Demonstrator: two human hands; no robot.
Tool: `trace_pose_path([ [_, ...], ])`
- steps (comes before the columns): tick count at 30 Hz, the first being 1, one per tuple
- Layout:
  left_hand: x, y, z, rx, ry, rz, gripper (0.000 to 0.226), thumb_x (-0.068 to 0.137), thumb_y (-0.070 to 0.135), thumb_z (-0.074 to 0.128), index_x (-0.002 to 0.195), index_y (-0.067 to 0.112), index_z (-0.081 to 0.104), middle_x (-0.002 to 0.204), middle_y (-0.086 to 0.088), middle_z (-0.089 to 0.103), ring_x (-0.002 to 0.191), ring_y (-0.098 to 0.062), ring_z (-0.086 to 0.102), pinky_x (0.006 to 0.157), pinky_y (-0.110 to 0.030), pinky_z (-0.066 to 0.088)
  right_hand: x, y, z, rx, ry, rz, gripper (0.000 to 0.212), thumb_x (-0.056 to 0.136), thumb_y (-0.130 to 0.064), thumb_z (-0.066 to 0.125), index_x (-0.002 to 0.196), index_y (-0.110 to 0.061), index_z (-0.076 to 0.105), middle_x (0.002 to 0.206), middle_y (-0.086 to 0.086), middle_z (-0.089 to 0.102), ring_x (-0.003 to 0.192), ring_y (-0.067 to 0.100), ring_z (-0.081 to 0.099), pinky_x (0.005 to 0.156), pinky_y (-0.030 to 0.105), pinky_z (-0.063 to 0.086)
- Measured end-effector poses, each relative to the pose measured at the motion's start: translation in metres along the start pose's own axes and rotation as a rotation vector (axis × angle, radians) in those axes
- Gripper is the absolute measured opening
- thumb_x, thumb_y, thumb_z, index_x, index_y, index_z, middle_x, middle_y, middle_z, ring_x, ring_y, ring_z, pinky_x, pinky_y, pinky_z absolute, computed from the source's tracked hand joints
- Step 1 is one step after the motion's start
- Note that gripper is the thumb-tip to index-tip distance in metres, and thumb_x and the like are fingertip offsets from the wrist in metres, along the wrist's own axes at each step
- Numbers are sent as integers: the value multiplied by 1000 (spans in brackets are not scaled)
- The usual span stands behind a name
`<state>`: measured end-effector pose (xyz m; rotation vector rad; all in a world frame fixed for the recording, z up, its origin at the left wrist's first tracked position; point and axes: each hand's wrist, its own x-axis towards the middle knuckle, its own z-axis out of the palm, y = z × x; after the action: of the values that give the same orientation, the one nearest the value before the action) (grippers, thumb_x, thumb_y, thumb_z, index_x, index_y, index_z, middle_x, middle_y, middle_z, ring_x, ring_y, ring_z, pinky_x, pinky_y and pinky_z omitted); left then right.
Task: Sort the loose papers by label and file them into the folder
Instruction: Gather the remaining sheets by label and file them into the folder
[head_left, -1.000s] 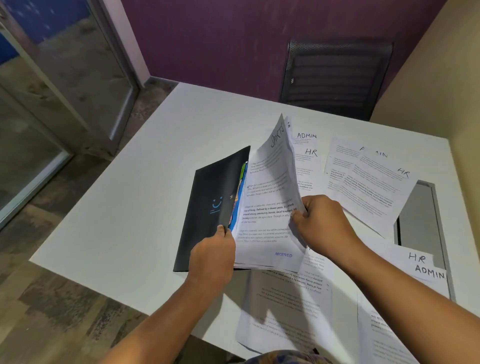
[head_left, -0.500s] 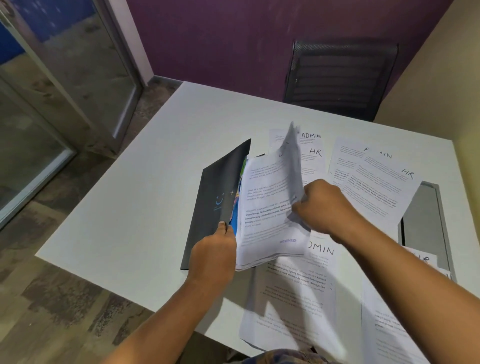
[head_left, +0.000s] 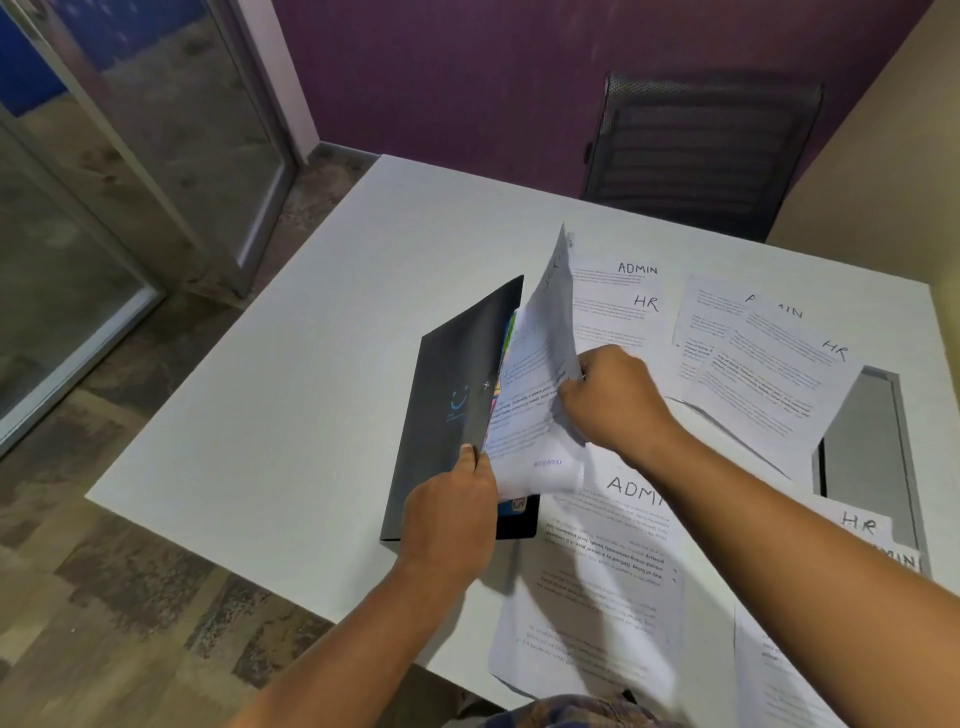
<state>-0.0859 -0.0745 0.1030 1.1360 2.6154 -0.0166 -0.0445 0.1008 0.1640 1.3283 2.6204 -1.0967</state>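
A black folder (head_left: 447, 395) lies at the middle of the white table (head_left: 291, 405), its front cover raised. My left hand (head_left: 451, 514) grips the cover's lower edge. My right hand (head_left: 613, 397) pinches a printed sheet (head_left: 535, 384) by its right edge, and the sheet stands almost on edge inside the open folder, bent over coloured inserts. Loose sheets lie around: one marked ADMIN and one marked HR (head_left: 618, 306) behind the hand, another ADMIN and HR pair (head_left: 769, 374) to the right, and an ADMIN sheet (head_left: 597, 582) at the near edge.
A black mesh chair (head_left: 701, 150) stands behind the table's far edge. A grey cable hatch (head_left: 867, 441) is set into the table at the right, with HR and ADMIN sheets (head_left: 862, 525) next to it. A glass door (head_left: 130, 156) is at the left.
My right hand has swung the sheet leftward and upright into the folder, from lying open to nearly edge-on. The cover tilted up further. An ADMIN sheet beneath came into view.
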Motion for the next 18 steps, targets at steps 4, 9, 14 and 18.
trace_pose_path([
  [4, 1, 3, -4, -2, -18, 6, 60, 96, 12, 47, 152, 14, 26, 162, -4, 24, 114, -29, 62, 89, -37, 51, 0, 6, 27, 25, -90, -7, 19, 90, -16, 55, 86, -4, 69, 83, 15, 70, 76, 34, 68, 64, 37, 58],
  [9, -2, 5, -3, 33, -12, 49, 61, 97, 14, 43, 154, 14, 20, 162, -4, 22, 109, -25, 63, 81, -35, 51, 5, 7, 50, -26, -93, -11, 20, 91, -20, 59, 92, -1, 66, 96, 16, 69, 83, 32, 65, 72, 39, 58],
  [14, -1, 11, 1, 21, 31, 68, 60, 98, 15, 42, 154, 14, 20, 158, -3, 32, 106, -27, 64, 80, -35, 52, 8, -9, 60, -438, -266, 2, 26, 85, -17, 71, 105, -4, 61, 108, 13, 66, 94, 27, 64, 74, 32, 51],
  [18, -2, 13, 3, 9, 62, 70, 57, 99, 16, 40, 153, 14, 24, 156, -2, 36, 106, -27, 65, 83, -37, 53, 22, -13, 68, -528, -302, -48, 39, 84, -7, 69, 120, -3, 56, 120, 14, 63, 111, 31, 62, 74, 32, 46],
])
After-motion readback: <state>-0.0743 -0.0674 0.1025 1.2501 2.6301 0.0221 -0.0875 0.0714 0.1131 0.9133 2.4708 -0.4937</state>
